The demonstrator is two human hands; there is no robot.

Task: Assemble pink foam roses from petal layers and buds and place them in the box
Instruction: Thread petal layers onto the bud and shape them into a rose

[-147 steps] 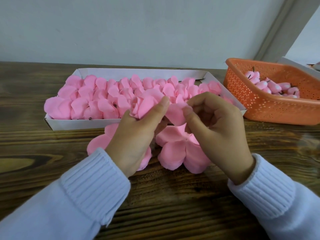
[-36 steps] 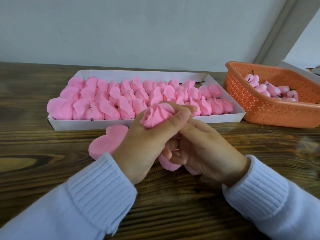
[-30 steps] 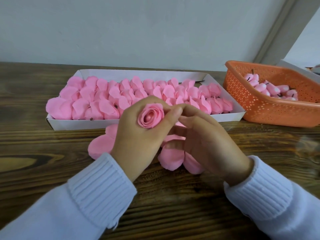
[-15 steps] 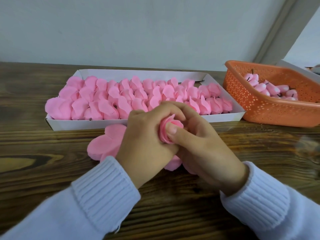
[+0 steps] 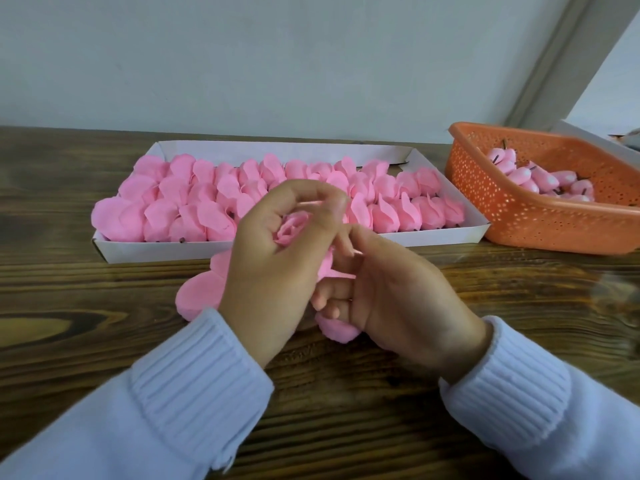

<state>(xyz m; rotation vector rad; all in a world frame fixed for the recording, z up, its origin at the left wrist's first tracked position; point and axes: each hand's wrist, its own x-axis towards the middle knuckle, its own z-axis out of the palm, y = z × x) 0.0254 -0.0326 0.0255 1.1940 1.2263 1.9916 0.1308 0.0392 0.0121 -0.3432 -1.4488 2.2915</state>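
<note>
Because the rose (image 5: 289, 230) is thin foam, it should weigh almost nothing and crush or tear easily, so I judge the safest hold is low, round its base, not on the curled petal edges. It sits above the table (image 5: 104, 341), just in front of the box (image 5: 450, 233), cupped in the left hand (image 5: 273, 265), whose fingers curl round it. The right hand (image 5: 398, 296) pinches a petal layer (image 5: 330, 270) at the rose's underside. The rose's face points up and slightly toward the person, its axis from base to face near upright. Beneath the hands, loose petal layers (image 5: 199, 294) lie on the table.
</note>
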